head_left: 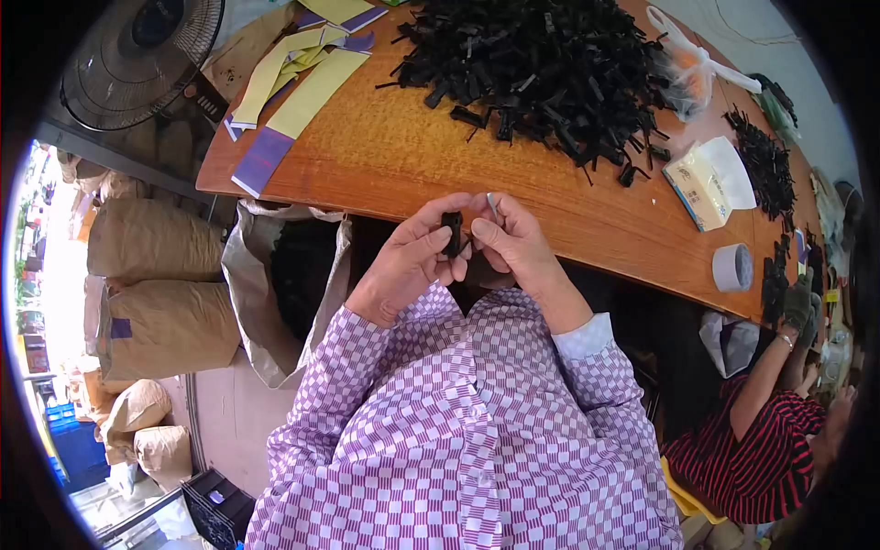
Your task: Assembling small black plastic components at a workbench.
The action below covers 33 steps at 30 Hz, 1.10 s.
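While a fan (147,60) flanks our worktop (367,151), our curled left grip (408,257) pinches a black part (452,234), our right grip (519,249) a pale sliver (492,203).

- Centre: left hand (403,261) gripping a small black part (451,235), right hand (521,246) just beside it.
- Top centre: black heap (541,64) on a wooden table (357,151).
- Right: tissue pack (701,191), tape roll (731,268).
- Upper left: fan (142,60).
- Lower right: co-worker (747,440) in stripes.
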{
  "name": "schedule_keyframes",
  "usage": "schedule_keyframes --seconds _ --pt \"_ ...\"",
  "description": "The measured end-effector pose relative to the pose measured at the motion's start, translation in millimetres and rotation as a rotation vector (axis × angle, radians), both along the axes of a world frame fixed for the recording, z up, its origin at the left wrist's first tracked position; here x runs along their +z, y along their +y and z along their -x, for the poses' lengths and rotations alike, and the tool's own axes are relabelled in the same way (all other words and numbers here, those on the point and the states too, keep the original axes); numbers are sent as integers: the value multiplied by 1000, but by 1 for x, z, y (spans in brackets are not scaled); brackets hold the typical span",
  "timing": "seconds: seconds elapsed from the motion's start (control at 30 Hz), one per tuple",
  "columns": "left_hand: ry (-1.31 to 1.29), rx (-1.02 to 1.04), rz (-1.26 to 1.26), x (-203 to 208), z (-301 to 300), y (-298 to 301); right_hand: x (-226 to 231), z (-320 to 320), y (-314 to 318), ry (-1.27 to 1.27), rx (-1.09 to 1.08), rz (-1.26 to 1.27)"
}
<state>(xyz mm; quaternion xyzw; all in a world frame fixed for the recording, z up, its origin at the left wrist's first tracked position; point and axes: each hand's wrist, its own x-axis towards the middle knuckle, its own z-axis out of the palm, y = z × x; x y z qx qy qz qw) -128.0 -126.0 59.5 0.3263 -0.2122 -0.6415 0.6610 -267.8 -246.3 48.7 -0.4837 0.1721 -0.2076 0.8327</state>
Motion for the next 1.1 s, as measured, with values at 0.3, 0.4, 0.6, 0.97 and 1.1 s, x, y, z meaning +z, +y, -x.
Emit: schedule_keyframes --seconds 0.3,0.4,0.6,0.97,1.1 --pt "166 -140 81 -10 0 6 5 -1 1 127 206 -64" --pt "-73 -1 -29 -7 3 6 6 -5 2 115 128 78" --pt "-686 67 -31 -9 6 5 -8 -12 8 154 30 215" --pt "-1065 292 -42 -7 16 2 0 -4 27 173 -25 73" --pt "-1067 282 -63 -6 19 -1 -2 -3 27 194 25 -1"
